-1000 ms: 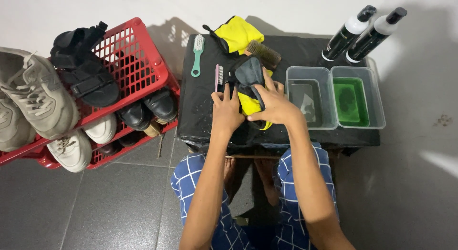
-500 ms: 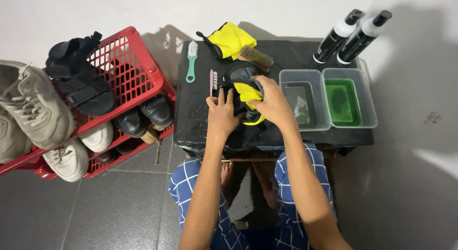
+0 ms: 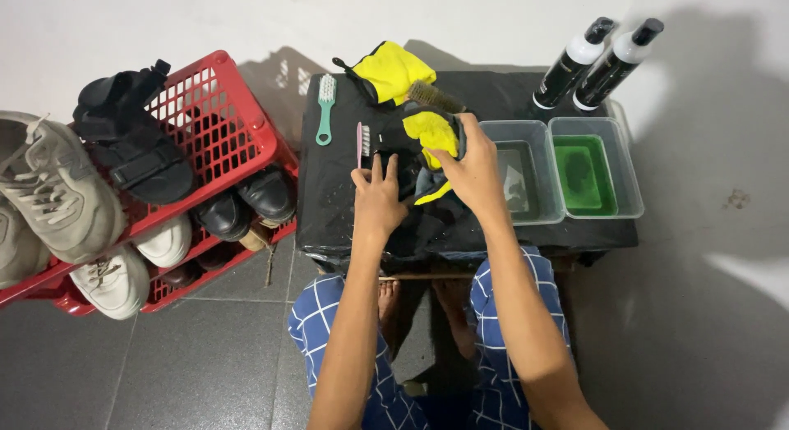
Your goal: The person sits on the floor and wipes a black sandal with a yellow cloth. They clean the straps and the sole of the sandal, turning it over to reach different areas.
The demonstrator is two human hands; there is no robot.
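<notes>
Cloth point(image 3: 431, 131), yellow, pinched in your right hand point(image 3: 470, 174) at frame centre, may slip onto the water tub point(image 3: 526, 134); left hand point(image 3: 376, 202) fingers lie flat, together.

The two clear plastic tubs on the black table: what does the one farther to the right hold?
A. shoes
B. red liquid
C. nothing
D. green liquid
D: the right clear plastic tub holds green liquid, while the tub beside it looks dark and clear.
</notes>
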